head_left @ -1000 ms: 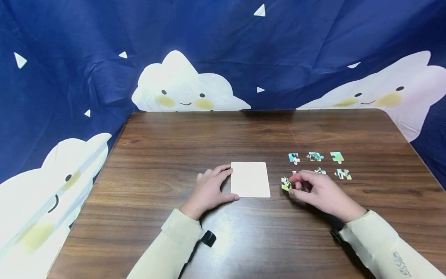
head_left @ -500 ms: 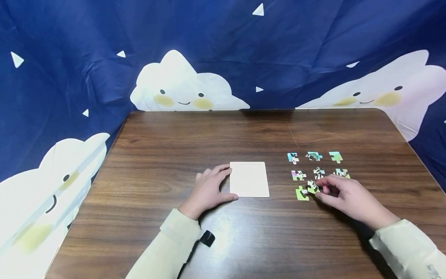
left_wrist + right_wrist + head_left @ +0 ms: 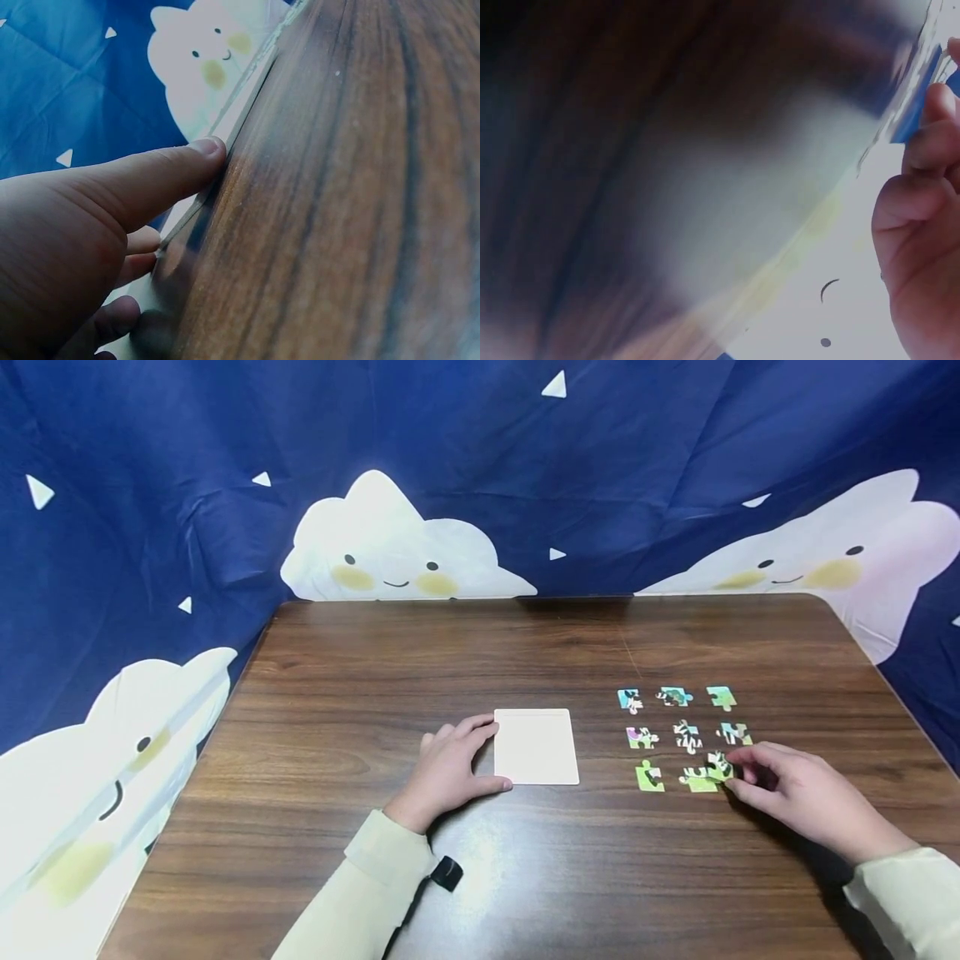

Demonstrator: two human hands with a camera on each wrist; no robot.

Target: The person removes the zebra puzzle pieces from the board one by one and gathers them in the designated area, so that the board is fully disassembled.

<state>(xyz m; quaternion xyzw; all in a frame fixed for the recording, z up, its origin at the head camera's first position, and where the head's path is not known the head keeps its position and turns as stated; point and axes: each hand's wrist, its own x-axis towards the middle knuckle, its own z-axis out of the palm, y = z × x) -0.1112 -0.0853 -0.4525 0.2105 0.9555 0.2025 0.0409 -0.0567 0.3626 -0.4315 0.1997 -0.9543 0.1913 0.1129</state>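
In the head view, a square white puzzle board lies flat on the table. My left hand rests at its left side, fingertips on the upper left edge and thumb along the lower left corner. With thumb and fingertips, my right hand pinches a green, black and white puzzle piece. The pinched piece partly overlaps another green-edged puzzle piece in the view; contact between them cannot be told. A green corner puzzle piece lies further left. The right wrist view shows only curled fingers and blurred table.
Two rows of loose puzzle pieces lie behind, among them a top middle piece and a centre piece. The brown wooden table ends at a blue cloth with white clouds.
My right hand has moved to the right with the pinched puzzle piece, past the green corner piece, uncovering pieces in the middle and front rows. The left hand and board have stayed put.
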